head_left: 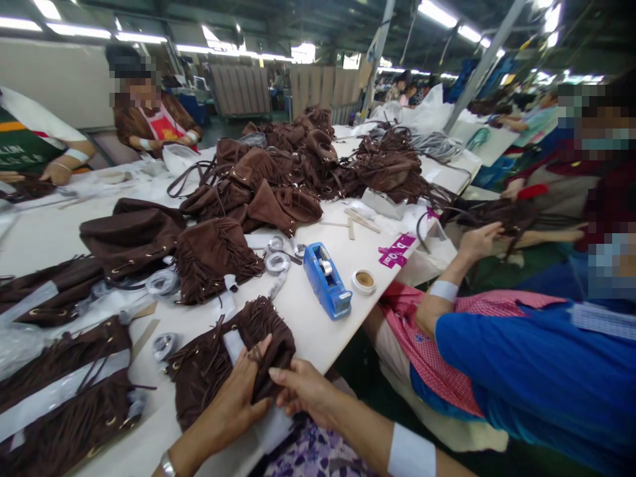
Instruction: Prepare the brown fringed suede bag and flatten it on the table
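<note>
A dark brown fringed bag (203, 371) lies on the white table at its near edge, with a pale strip across it. My left hand (241, 391) rests on the bag with its fingers spread. At the bag's right side, my right hand (303, 391) has its thumb and fingers closed on the brown material; the fingertips are partly hidden. White paper hangs below the bag between my hands. A blue tape dispenser (328, 281) stands beyond my right hand, beside a small round tin (364, 281).
Brown bags (278, 172) are heaped across the table (318, 331). More fringed bags (64, 391) lie at the left, near wrapped rolls (165, 346). A person in a blue shirt (527, 371) sits close on the right. Other people are across the table and at the far right.
</note>
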The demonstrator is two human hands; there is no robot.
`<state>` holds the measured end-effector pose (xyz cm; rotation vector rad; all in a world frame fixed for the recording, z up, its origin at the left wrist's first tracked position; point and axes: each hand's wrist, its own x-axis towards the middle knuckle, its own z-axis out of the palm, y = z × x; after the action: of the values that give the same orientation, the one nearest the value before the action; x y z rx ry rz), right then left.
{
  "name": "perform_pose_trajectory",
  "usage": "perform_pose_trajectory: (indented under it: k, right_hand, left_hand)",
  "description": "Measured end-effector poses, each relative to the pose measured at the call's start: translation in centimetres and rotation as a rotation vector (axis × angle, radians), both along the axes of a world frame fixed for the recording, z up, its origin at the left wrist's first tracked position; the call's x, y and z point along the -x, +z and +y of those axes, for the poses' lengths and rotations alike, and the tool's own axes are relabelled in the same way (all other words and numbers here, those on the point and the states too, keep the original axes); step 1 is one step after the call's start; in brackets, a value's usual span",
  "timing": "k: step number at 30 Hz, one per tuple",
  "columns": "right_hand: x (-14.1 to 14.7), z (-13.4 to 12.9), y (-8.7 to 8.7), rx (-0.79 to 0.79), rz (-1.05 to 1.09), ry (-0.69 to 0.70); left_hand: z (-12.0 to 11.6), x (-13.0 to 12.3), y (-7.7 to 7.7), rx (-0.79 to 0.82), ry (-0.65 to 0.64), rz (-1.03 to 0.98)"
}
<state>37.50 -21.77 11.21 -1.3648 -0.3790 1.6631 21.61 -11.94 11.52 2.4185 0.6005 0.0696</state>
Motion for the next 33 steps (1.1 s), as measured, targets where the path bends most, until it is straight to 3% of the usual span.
perform_pose_trajectory:
  k: [3, 9, 13, 18, 21, 25, 29, 33]
  right_hand:
    - [0.2, -0.5, 0.1, 0.010, 0.103, 0.040]
    - [0.9, -0.3, -0.3, 0.019, 0.060, -0.021]
    - [1.1, -0.4, 0.1, -0.029, 0.036, -0.040]
    - [1.9, 0.1, -0.2, -0.017, -0.111, -0.087]
    - [2.2, 0.8, -1.2, 0.008, -0.217, -0.122]
    - [2.4, 1.5, -2.3, 0.043, -0.347, -0.167]
    - [2.5, 2.0, -2.5, 0.104, -0.404, -0.175]
    - [2.4, 2.0, -2.1, 0.135, -0.383, -0.149]
  left_hand:
    - [0.3, -0.1, 0.6, 0.061, -0.003, 0.003]
    - [2.5, 0.8, 3.2, 0.299, 0.049, 0.026]
    - [3.8, 1.3, 4.2, 0.072, 0.137, 0.053]
    - [4.1, 1.6, 4.1, -0.273, 0.158, -0.003]
    - [3.4, 1.4, 3.2, -0.572, 0.099, -0.110]
    - [1.0, 0.7, 0.4, -0.912, 0.043, -0.223]
    - [-1.3, 0.5, -2.6, -0.950, 0.097, -0.192]
    - [-2.0, 0.9, -3.9, -0.907, 0.075, -0.153]
